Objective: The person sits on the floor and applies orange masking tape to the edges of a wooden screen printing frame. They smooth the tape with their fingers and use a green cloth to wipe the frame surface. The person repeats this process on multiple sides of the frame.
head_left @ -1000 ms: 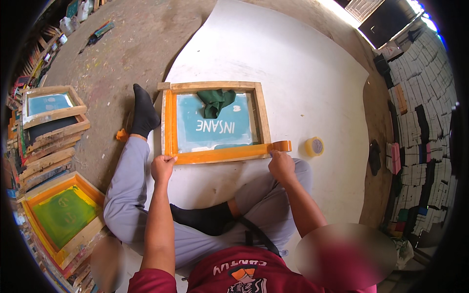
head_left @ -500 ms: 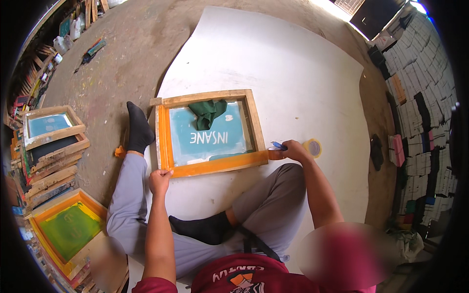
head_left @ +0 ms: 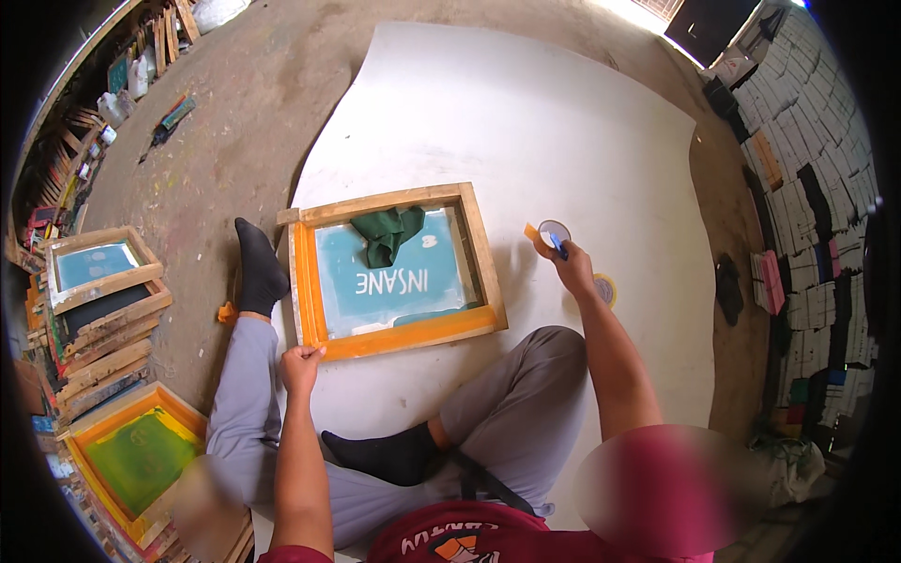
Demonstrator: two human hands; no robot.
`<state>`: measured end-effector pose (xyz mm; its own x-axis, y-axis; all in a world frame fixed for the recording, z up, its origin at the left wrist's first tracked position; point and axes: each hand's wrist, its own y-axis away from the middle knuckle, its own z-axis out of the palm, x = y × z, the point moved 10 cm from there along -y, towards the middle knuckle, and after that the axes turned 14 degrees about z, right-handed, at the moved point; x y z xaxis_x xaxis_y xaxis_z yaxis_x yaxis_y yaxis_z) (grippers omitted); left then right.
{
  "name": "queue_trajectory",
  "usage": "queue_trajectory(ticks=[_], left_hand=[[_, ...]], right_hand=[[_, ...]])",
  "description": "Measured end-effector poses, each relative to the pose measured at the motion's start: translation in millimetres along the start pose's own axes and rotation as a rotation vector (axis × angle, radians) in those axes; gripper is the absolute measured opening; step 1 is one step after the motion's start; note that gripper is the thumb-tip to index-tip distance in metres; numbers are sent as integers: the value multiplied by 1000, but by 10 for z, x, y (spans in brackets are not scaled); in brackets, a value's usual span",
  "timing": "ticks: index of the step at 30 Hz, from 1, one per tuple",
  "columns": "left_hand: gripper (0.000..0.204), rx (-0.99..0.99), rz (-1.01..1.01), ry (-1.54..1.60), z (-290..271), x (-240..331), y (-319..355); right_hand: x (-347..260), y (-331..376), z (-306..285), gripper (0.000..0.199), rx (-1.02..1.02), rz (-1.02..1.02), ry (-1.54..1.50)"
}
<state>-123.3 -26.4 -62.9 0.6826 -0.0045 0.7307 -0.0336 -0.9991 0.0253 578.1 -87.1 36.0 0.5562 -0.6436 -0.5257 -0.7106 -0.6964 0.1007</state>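
Observation:
A wooden screen-printing frame (head_left: 481,253) with a teal mesh lies on the white sheet before me. Orange tape (head_left: 413,333) covers its near side, and another orange strip (head_left: 312,281) runs along the left side. My left hand (head_left: 300,368) pinches at the near left corner, fingertips on the tape's end. To the right of the frame, my right hand (head_left: 572,268) holds up a tape roll (head_left: 552,231) with a short orange end sticking out, along with a small blue tool, perhaps a cutter (head_left: 561,249). A crumpled dark green cloth (head_left: 389,236) rests on the mesh.
A yellowish tape roll (head_left: 604,289) lies by my right wrist. More frames are stacked at the left, including a green-meshed one (head_left: 141,460). Piles of paper-like bundles (head_left: 807,141) line the right. My legs flank the frame's near side on the white sheet (head_left: 526,113).
My right hand has lifted away from the frame's near right corner, up and to the right, with the roll. The tape between roll and frame is parted. My left hand stays at its corner.

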Motion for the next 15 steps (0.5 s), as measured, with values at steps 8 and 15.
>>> queue_trajectory(ticks=[8, 15], left_hand=[[31, 9, -7, 11, -34, -24, 30], [27, 63, 38, 85, -65, 8, 84]], right_hand=[[117, 72, 245, 56, 37, 38, 31], [-377, 444, 162, 45, 91, -242, 269]])
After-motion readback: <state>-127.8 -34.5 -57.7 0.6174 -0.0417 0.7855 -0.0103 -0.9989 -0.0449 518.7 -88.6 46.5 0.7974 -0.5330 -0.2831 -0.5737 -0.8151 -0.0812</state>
